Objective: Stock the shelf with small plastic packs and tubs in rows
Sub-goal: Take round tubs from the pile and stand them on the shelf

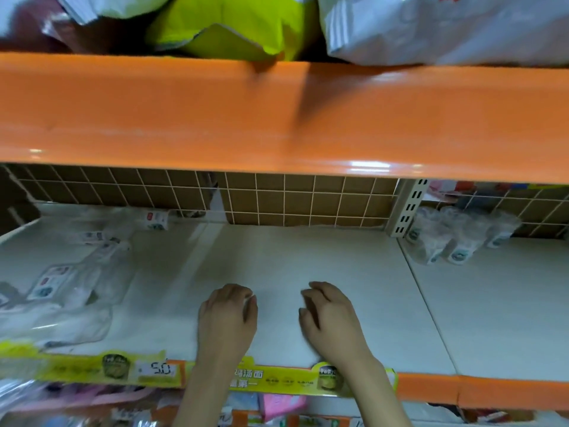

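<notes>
The white shelf board [308, 257] lies in front of me, bare in its middle. My left hand [228, 318] and my right hand [329, 318] are side by side on it, palms down, fingers loosely curled, fingertips on the board. I see nothing held in either hand. Clear plastic packs with small labels [61, 288] lie flat in a loose heap on the left of the shelf. One more labelled pack [154, 218] sits at the back left. Clear plastic tubs in bags [455, 238] stand in a row on the neighbouring board at the right.
An orange shelf edge [277, 118] hangs low overhead, with a yellow-green bag [234, 23] and a white bag [446, 26] on it. A slotted upright [406, 208] divides the bays. A yellow price strip [92, 368] runs along the front lip. Goods [277, 405] fill the shelf below.
</notes>
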`<state>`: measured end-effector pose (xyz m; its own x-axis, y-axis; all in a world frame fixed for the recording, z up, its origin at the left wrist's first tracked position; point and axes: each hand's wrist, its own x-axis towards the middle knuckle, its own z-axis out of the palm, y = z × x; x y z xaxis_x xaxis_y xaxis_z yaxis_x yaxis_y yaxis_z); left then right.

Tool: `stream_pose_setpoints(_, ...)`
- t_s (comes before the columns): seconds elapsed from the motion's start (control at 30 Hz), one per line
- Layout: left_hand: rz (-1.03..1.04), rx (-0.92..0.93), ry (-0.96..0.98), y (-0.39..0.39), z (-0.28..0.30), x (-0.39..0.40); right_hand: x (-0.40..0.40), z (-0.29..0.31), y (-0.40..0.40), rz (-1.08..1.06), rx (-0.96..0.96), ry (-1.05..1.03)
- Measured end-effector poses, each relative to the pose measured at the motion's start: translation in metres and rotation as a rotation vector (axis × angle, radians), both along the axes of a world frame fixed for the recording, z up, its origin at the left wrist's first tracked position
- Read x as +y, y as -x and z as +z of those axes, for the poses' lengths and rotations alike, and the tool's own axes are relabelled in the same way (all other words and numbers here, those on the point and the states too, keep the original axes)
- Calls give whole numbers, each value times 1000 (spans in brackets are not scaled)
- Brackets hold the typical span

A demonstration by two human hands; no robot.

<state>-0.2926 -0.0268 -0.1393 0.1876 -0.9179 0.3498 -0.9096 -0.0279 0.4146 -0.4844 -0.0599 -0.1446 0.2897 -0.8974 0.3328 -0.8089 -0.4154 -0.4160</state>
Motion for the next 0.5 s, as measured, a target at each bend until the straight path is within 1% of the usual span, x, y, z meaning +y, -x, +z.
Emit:
stream_pose_setpoints(0.13,-19,44,15,-15,6,-5,-2,4,-7,-17,-30,11)
stream_pose_setpoints(0.3,-42,79,45,-54,31,-16,-4,4,-23,-63,-53,-3)
stream_pose_setpoints(0.43,-46,99,51,-99,48,-27,-6,12,-65,-88,-76,-4)
stream_pose_setpoints(0.5,-82,70,25,-127,52,-31,-5,15,-96,-76,-79,7)
